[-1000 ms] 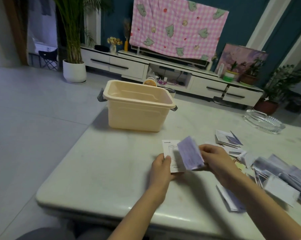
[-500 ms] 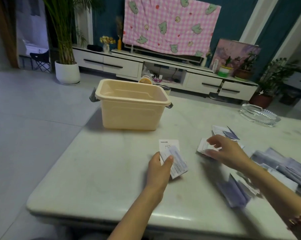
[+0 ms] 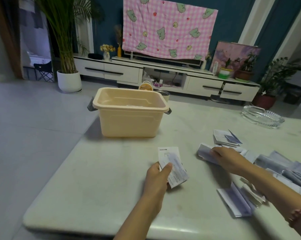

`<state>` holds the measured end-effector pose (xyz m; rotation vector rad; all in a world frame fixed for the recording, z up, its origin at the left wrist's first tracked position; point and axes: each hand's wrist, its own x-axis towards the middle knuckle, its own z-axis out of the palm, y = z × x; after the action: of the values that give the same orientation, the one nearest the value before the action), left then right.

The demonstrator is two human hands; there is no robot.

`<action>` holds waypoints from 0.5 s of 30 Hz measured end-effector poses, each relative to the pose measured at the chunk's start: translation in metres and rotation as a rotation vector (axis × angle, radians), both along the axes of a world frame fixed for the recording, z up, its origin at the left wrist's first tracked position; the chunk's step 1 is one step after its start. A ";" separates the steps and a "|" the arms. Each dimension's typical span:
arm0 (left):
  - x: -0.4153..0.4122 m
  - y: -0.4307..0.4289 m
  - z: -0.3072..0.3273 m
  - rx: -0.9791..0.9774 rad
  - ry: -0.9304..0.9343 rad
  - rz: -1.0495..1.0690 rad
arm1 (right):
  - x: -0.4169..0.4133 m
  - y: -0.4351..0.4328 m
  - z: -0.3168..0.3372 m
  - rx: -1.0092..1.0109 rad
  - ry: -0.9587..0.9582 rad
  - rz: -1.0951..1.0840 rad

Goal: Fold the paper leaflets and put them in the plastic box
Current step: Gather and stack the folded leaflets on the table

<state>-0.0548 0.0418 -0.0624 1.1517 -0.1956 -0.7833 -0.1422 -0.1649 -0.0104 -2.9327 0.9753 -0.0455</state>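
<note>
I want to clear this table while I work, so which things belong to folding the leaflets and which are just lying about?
Job: beige plastic box with grey handles; folded white paper leaflets pinched in the left hand; pale leaflet under the right hand; heap of loose leaflets on the right.
Lying about: clear glass ashtray; metal cup behind the box.

One head-worn wide view looks forward and down, close over the desk (image 3: 102,179). It faces the plastic box (image 3: 128,123) and TV cabinet (image 3: 204,84).
</note>
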 end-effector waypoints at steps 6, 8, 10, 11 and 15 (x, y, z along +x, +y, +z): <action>0.010 0.004 0.014 -0.338 0.338 -0.003 | 0.004 0.024 0.030 0.036 -0.696 -0.023; 0.012 0.007 0.022 -0.407 0.369 -0.030 | 0.010 0.046 0.037 0.312 -0.778 0.002; 0.013 0.010 0.031 -0.454 0.344 -0.111 | 0.018 0.069 0.033 0.575 -0.776 -0.019; 0.013 0.012 0.035 -0.471 0.330 -0.150 | 0.022 0.079 0.029 0.669 -0.757 -0.023; 0.015 0.017 0.038 -0.503 0.317 -0.175 | 0.032 0.107 0.013 1.005 -0.729 -0.041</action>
<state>-0.0402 0.0586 -0.0245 0.5315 -0.2140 -0.9910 -0.1100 -0.0580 0.0023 -1.7530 0.6392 -0.4395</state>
